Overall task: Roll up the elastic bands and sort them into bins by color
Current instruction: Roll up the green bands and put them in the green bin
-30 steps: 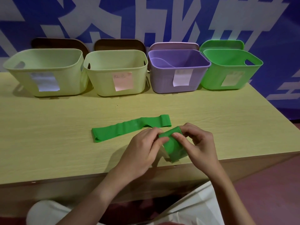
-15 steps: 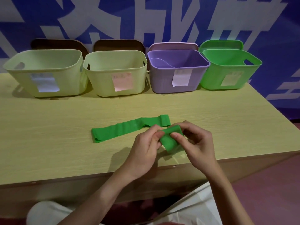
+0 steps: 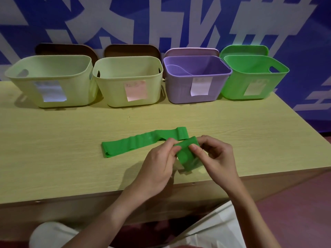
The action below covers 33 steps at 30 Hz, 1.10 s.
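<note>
A green elastic band (image 3: 188, 155), partly rolled, is held just above the table's front edge. My left hand (image 3: 157, 169) pinches its left side and my right hand (image 3: 217, 160) pinches its right side with thumb and fingers. A second green band (image 3: 141, 144) lies flat and stretched out on the table just behind my hands. Along the back stand two pale yellow-green bins (image 3: 52, 68) (image 3: 107, 77), a purple bin (image 3: 179, 90) and a green bin (image 3: 232, 86), each with a paper label on its front.
The wooden table (image 3: 53, 149) ends at a front edge close under my hands. Lids lean behind the bins against a blue and white wall. A pale curved piece (image 3: 177, 69) lies inside the purple bin.
My hands have kept turning the held green band; more of it now hangs flat below my fingers than half a second ago. The flat band on the table has not moved.
</note>
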Tool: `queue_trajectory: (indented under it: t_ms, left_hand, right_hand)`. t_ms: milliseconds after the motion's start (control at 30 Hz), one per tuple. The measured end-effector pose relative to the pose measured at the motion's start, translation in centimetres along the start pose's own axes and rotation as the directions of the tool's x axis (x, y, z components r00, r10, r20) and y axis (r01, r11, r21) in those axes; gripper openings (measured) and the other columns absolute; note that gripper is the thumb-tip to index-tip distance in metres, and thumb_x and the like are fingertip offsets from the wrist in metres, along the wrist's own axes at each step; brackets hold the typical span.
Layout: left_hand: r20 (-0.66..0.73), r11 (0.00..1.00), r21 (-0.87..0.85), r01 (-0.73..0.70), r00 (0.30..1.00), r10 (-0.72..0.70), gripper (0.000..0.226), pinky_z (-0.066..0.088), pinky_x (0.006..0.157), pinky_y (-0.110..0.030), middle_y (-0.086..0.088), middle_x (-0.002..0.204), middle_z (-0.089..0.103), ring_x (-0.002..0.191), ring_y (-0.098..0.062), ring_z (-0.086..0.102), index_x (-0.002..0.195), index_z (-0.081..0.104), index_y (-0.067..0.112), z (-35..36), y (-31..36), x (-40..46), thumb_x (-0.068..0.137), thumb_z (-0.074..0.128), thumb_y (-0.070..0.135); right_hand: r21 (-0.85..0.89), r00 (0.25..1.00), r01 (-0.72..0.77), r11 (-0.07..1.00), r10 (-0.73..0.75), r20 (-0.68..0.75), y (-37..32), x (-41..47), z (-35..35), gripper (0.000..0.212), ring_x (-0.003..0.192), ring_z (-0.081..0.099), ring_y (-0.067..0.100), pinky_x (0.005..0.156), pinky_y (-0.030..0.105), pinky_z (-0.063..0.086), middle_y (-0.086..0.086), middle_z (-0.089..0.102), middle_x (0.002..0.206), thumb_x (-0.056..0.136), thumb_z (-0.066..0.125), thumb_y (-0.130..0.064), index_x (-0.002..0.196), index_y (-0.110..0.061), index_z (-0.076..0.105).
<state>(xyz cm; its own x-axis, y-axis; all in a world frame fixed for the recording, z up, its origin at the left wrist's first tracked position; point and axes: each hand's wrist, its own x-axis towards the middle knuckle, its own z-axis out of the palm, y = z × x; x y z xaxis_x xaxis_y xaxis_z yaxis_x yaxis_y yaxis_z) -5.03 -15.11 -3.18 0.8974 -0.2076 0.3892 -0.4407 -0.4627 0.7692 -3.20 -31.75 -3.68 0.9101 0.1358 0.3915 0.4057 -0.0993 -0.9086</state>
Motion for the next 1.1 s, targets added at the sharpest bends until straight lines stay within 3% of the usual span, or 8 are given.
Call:
queue_trajectory:
  t_ms: [200,400,467,567,767,833,933,1100]
  left_hand:
    - [0.173,0.795,-0.529,0.297,0.955,-0.241,0.031,0.032,0.049,-0.015,0.014,0.052,0.039,0.05,0.001,0.034,0.088,0.054,0.01,-0.5,1.2,0.4,0.089,0.038,0.036]
    - [0.402,0.505,-0.708,0.493,0.87,-0.286,0.051,0.027,0.043,-0.014,0.01,0.055,0.04,0.047,-0.001,0.031,0.113,0.046,-0.014,-0.8,0.9,0.4,0.089,0.042,0.03]
    - [0.408,0.527,-0.691,0.495,0.869,-0.281,0.045,0.028,0.043,-0.015,0.008,0.055,0.044,0.046,-0.002,0.033,0.101,0.051,-0.011,-1.0,0.6,0.5,0.088,0.043,0.031]
    - [0.284,0.744,-0.548,0.381,0.922,-0.264,0.042,0.033,0.048,-0.014,0.009,0.051,0.046,0.048,-0.003,0.038,0.078,0.052,-0.003,-1.0,0.3,0.5,0.09,0.04,0.035]
    - [0.104,0.99,-0.131,0.049,0.994,-0.036,0.024,0.034,0.054,-0.021,0.01,0.063,0.048,0.056,-0.005,0.043,0.085,0.058,0.018,-0.9,-0.2,-0.1,0.097,0.046,0.035]
    - [0.088,0.997,-0.077,0.031,0.996,-0.025,0.025,0.032,0.053,-0.024,0.009,0.062,0.045,0.055,-0.005,0.04,0.083,0.055,0.014,-0.8,-0.3,-0.1,0.097,0.042,0.031]
    - [0.095,0.964,-0.23,0.131,0.989,-0.112,0.038,0.033,0.051,-0.027,0.009,0.06,0.046,0.053,-0.005,0.039,0.088,0.055,0.004,-0.6,-0.1,-0.2,0.101,0.036,0.034]
    - [0.35,0.638,-0.633,0.438,0.897,-0.268,0.036,0.024,0.045,-0.017,0.013,0.051,0.03,0.045,-0.004,0.025,0.089,0.046,0.0,-1.3,0.6,0.1,0.091,0.038,0.035]
  right_hand:
    - [0.006,0.999,0.045,0.999,-0.045,0.021,-0.7,-0.1,-0.6,0.038,0.067,0.047,0.002,0.063,0.018,0.041,-0.01,0.054,0.071,0.087,0.066,-0.01,0.125,-0.014,0.063]
    - [0.01,0.995,0.075,0.997,-0.076,0.059,-1.0,-0.4,-0.5,0.021,0.076,0.057,0.013,0.071,0.019,0.044,0.009,0.065,0.083,0.09,0.061,-0.013,0.106,-0.02,0.073]
    - [-0.032,0.996,0.078,0.996,-0.076,0.051,-0.8,-0.4,-0.5,0.018,0.075,0.057,0.017,0.069,0.023,0.043,0.009,0.064,0.082,0.09,0.06,-0.018,0.104,-0.019,0.072]
    - [-0.078,0.996,0.078,0.994,-0.074,0.053,-0.7,-0.3,-0.6,0.018,0.073,0.056,0.02,0.067,0.026,0.043,0.007,0.063,0.08,0.091,0.059,-0.022,0.103,-0.019,0.072]
    - [-0.077,0.998,0.046,0.996,-0.043,0.037,-0.6,-0.1,-0.4,0.02,0.072,0.055,0.018,0.065,0.031,0.045,0.009,0.061,0.077,0.089,0.06,-0.025,0.1,-0.014,0.072]
    - [-0.047,1.0,0.022,0.999,-0.021,0.022,-0.8,-0.1,0.0,0.021,0.071,0.056,0.013,0.066,0.025,0.046,0.007,0.062,0.075,0.088,0.061,-0.027,0.102,-0.016,0.071]
    - [-0.004,0.999,0.018,1.0,-0.018,0.041,-1.0,-0.2,0.4,0.026,0.073,0.056,0.014,0.071,0.024,0.049,-0.001,0.063,0.078,0.086,0.065,-0.027,0.111,-0.02,0.07]
    - [0.002,0.998,0.031,1.0,-0.031,0.058,-1.2,-0.4,-0.2,0.033,0.078,0.055,0.014,0.072,0.028,0.049,0.005,0.063,0.084,0.087,0.067,-0.024,0.12,-0.027,0.067]
